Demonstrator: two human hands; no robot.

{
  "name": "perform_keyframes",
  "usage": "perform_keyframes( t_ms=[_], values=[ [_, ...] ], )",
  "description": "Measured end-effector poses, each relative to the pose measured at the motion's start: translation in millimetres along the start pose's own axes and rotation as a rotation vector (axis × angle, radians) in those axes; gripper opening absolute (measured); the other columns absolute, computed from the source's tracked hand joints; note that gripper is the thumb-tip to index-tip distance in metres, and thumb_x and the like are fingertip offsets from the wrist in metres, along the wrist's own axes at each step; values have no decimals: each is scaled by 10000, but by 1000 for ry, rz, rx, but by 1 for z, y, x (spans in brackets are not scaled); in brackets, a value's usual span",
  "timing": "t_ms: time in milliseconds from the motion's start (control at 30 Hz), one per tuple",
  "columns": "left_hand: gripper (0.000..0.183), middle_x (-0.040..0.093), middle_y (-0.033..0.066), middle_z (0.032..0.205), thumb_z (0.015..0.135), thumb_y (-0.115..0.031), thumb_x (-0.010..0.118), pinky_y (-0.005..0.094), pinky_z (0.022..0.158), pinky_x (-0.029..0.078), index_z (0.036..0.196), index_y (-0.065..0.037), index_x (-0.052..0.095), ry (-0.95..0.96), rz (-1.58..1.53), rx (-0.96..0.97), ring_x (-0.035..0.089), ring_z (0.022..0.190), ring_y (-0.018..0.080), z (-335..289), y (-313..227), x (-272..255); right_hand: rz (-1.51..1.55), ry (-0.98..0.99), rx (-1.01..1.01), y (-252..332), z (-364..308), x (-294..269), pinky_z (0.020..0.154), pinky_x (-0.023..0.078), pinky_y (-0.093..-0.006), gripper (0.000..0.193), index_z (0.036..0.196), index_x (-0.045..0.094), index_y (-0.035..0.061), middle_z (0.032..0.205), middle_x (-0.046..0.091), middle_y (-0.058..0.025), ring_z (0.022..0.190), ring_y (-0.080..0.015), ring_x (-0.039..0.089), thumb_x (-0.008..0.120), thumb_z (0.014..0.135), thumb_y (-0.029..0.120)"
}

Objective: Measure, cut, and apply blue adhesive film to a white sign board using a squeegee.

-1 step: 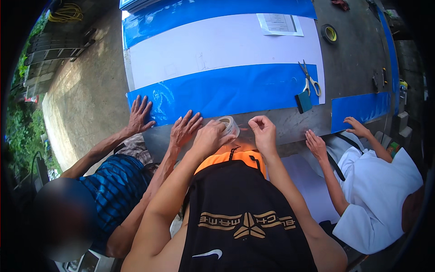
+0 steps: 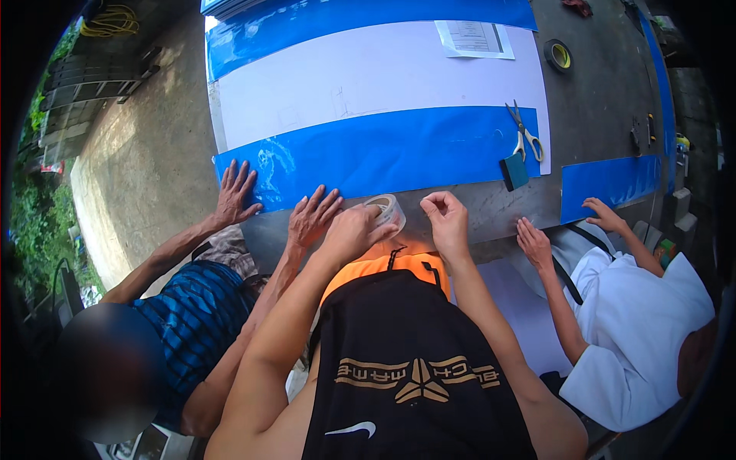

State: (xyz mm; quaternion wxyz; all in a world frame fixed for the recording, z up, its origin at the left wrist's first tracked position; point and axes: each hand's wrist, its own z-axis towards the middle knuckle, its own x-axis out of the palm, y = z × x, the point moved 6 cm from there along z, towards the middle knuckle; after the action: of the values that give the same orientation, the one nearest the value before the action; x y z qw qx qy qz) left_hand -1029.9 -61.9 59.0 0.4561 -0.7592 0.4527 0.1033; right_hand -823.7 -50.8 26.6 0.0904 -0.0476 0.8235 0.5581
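My left hand (image 2: 354,234) is closed around a roll of clear tape (image 2: 392,211), just off the near edge of the blue sheet (image 2: 383,150). To the right of the roll, my right hand (image 2: 447,221) is raised with thumb and fingertips pinched together; what lies in the pinch is too small to make out. Both hands are over the front edge of the grey table (image 2: 502,205). Farther right, scissors (image 2: 522,138) with pale handles lie on the blue sheet, beside a small dark teal block (image 2: 514,173).
At left, a co-worker's hands (image 2: 236,196) press on the blue sheet and table edge. Another person's hand (image 2: 534,244) rests by the edge at right. A white board (image 2: 322,84), a printed paper (image 2: 475,40), a dark tape roll (image 2: 557,56) and a smaller blue sheet (image 2: 609,186) are on the table.
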Motion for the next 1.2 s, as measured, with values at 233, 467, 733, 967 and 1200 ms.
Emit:
perform_keyframes(
  t_ms=[233,467,733,967,1200],
  values=[
    [730,750,187,1001,793,-495,791,440,851,567,1404,-182,543,17,-9,-162,722,975,360,18,43,-62,56,-107,61,13,44,5,690,479,-246,61,898,699,4,810,679,-2,740,-72,587,736,910,51],
    [338,691,198,1021,839,-413,745,429,850,556,1053,-153,768,15,231,-144,687,957,369,78,97,-107,51,-137,65,-10,114,8,691,487,-248,55,908,722,3,813,688,-4,742,-76,594,751,895,48],
    [301,736,168,968,840,-381,758,415,806,554,998,-125,773,152,88,-209,716,913,324,98,126,-93,-236,-85,69,-37,140,13,718,529,-282,238,1076,748,25,867,747,-60,781,-112,664,788,846,70],
    [331,758,136,1001,835,-406,739,431,831,566,1014,-129,760,168,139,-235,726,948,318,101,131,-98,-330,-156,87,-31,143,19,743,557,-309,361,1057,643,-19,896,762,-110,806,-171,714,851,789,103],
    [332,759,130,1000,840,-391,725,430,831,567,1023,-117,763,192,181,-242,724,950,322,107,135,-96,-366,-171,94,-32,145,23,732,562,-314,359,1041,651,-16,897,764,-116,805,-182,720,861,781,112]
  ],
)
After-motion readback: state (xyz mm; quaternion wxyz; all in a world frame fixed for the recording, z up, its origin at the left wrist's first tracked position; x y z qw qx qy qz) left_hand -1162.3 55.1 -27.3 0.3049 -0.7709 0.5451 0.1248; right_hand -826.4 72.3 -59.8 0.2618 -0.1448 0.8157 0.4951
